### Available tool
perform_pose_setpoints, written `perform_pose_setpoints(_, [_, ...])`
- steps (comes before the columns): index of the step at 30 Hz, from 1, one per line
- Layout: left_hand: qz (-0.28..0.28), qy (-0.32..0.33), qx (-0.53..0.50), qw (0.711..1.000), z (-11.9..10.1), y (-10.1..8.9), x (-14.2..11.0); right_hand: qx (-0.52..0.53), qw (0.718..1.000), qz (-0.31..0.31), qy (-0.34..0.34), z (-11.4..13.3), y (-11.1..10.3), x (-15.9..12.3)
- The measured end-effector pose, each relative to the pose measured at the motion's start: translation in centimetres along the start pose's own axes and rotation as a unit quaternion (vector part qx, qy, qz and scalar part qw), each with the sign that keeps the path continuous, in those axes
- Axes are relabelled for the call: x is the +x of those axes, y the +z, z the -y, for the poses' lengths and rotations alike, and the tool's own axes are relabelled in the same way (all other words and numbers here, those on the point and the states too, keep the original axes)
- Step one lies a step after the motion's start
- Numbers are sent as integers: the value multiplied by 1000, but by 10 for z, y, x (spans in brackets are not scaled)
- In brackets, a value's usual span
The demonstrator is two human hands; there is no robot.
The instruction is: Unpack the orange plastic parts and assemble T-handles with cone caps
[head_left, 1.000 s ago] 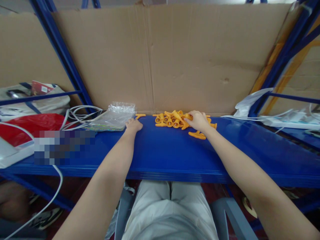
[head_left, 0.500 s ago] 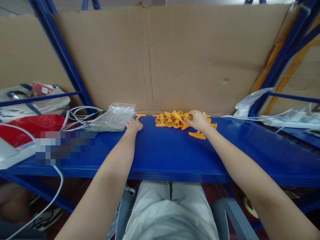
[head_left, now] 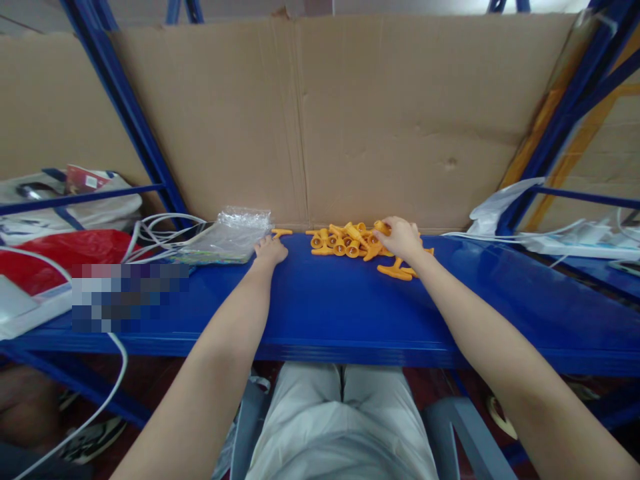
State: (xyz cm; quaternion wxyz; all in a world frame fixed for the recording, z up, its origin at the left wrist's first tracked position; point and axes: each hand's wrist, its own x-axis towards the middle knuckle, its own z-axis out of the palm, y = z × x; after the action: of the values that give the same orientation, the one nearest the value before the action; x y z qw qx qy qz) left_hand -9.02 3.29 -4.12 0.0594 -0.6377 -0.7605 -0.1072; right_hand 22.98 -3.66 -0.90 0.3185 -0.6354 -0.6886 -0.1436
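Observation:
My right hand (head_left: 404, 239) is over the right end of a pile of orange T-shaped plastic pieces (head_left: 351, 244) with round hollow cup ends. Between its thumb and fingers is one orange T-shaped piece (head_left: 382, 227), its cup end showing at the fingertips and the rest covered by the hand. A few orange pieces (head_left: 395, 269) lie just below that wrist. On the left, my left hand (head_left: 271, 251) rests open on the blue table, its fingers beside a clear plastic bag (head_left: 225, 233). A single orange piece (head_left: 283, 232) lies just beyond these fingers.
A cardboard sheet (head_left: 375, 120) stands along the back of the blue table (head_left: 330, 313). White cables (head_left: 165, 223) and a red bag (head_left: 90, 250) lie at the left. At the right are a power strip (head_left: 575, 247) and blue rack posts (head_left: 545, 153).
My right hand has risen slightly with the orange piece, whose cup end now shows more. The pieces below the wrist are more visible. My left hand has barely moved.

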Motion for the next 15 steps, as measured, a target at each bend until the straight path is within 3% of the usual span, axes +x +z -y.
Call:
perform_pose_setpoints(3, [-2, 16, 9, 1000, -4, -2, -2, 64, 994, -44, 74, -14, -11, 15])
perform_pose_setpoints(8, [17, 46, 2, 999, -16, -6, -4, 163, 960, -90, 207, -58, -30, 43])
perform_pose_setpoints(13, [11, 85, -22, 996, -29, -5, -5, 88, 933, -94, 336, -120, -24, 47])
perform_pose_setpoints(15, [9, 105, -27, 994, -33, -3, -5, 63, 934, -84, 340, -146, -15, 44])
